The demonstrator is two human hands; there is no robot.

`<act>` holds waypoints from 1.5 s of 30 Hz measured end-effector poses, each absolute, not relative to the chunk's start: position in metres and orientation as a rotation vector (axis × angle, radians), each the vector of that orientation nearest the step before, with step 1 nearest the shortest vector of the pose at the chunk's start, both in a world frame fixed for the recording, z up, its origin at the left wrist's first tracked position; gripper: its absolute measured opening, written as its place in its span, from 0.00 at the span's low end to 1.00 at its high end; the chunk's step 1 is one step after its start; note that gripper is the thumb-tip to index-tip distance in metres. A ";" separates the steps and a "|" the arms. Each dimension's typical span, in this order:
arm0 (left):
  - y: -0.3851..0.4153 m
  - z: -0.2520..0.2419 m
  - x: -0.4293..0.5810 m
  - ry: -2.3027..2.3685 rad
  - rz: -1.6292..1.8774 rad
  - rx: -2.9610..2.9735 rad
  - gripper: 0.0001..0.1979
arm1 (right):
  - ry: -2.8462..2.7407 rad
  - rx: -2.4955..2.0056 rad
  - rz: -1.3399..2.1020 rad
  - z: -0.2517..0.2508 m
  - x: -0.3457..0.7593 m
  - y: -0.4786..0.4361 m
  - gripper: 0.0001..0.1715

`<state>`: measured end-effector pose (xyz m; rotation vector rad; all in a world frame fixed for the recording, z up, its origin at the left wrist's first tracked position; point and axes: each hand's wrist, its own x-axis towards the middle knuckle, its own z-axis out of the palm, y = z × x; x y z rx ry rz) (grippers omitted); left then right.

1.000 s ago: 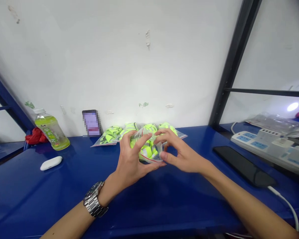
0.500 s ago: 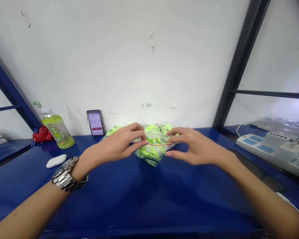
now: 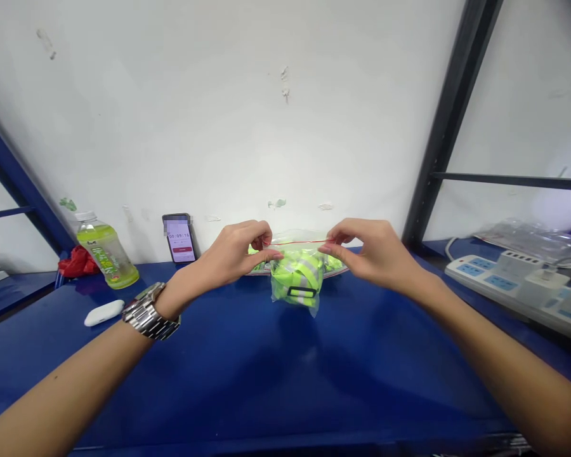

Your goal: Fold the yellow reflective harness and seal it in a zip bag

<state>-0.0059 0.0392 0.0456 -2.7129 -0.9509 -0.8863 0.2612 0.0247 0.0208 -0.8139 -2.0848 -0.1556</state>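
Observation:
A clear zip-lock bag [image 3: 297,279] hangs upright between my hands, above the blue table. Inside it is a folded neon-yellow strap [image 3: 288,273] with grey reflective stripes and a black buckle [image 3: 302,292]. My left hand [image 3: 240,251] pinches the left end of the bag's red zip line. At the right end, my right hand [image 3: 364,247] pinches the same line between thumb and fingers. The red line is drawn straight between them. Behind the bag, more neon-yellow bundles [image 3: 333,263] in clear bags lie by the wall, mostly hidden.
On the left are a green drink bottle [image 3: 107,251], a red crumpled wrapper [image 3: 78,261], a white earbud case [image 3: 103,313] and a phone [image 3: 179,240] leaning on the wall. White power strips [image 3: 509,279] and clear plastic [image 3: 528,241] lie on the right.
The bag's mouth was gaping and slack; now it is flat and taut. Both hands have risen with the bag, which has turned so the black buckle shows.

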 end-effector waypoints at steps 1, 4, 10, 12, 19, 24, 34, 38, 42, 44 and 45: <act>0.040 0.046 -0.005 -0.966 -0.855 -2.766 0.14 | -2.098 -0.828 -0.151 0.020 0.262 0.025 0.05; 0.040 0.048 -0.005 -0.991 -0.734 -2.924 0.11 | -2.144 -0.870 -0.123 0.019 0.265 0.026 0.05; 0.041 0.042 -0.004 -0.944 -0.910 -2.767 0.09 | -2.061 -0.974 -0.103 0.012 0.265 0.022 0.08; 0.039 0.039 -0.003 -0.939 -0.955 -2.743 0.09 | -2.023 -0.988 -0.101 0.009 0.264 0.020 0.09; 0.034 0.044 -0.008 -1.146 -1.036 -3.180 0.10 | -2.109 -0.819 0.243 0.013 0.274 0.018 0.07; 0.033 0.048 -0.010 -1.159 -1.011 -3.230 0.07 | -2.149 -0.782 0.406 0.020 0.277 0.019 0.09; 0.037 0.041 -0.003 -1.042 -1.049 -2.729 0.08 | -2.040 -0.897 -0.038 0.020 0.274 0.023 0.08; 0.037 0.038 -0.003 -1.085 -0.813 -2.745 0.08 | -2.146 -0.942 -0.192 0.015 0.272 0.027 0.05; 0.034 0.038 -0.007 -1.203 -0.689 -2.833 0.10 | -2.274 -0.984 -0.227 0.012 0.274 0.028 0.09; 0.034 0.039 -0.009 -1.219 -0.652 -2.894 0.11 | -2.292 -0.980 -0.215 0.011 0.275 0.029 0.09; 0.033 0.040 -0.009 -1.215 -0.643 -2.909 0.10 | -2.298 -0.975 -0.209 0.011 0.276 0.028 0.08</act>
